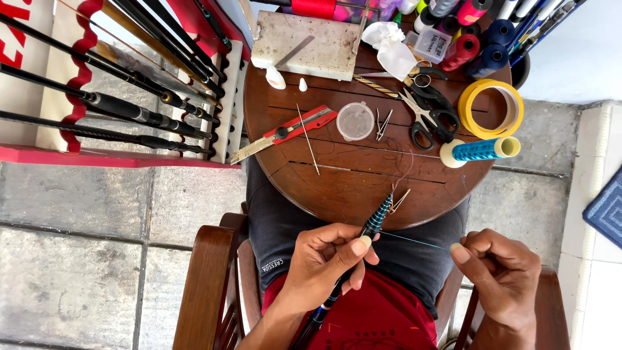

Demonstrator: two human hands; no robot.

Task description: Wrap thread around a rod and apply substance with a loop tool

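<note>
1. Wrapping stage, by the look of it: the person sits at a round wooden table point(337, 188) w/ a dark rod point(363, 243) across the lap, tip end resting near the table edge, blue thread bands on it.
2. Head view, left hand point(324, 262): fingers curled shut round the rod, thumb pressed on top just below the wrapped section.
3. Right hand point(502, 275): thumb & forefinger pinched closed on a thin blue thread point(414, 240), drawn taut from rod to hand.
4. Next move likely calls for steady tension while the rod is turned; slack would loosen the wraps.
5. Nearby on table: blue thread spool point(483, 149), scissors point(427, 113), red utility knife point(288, 133), yellow tape roll point(490, 108).
</note>
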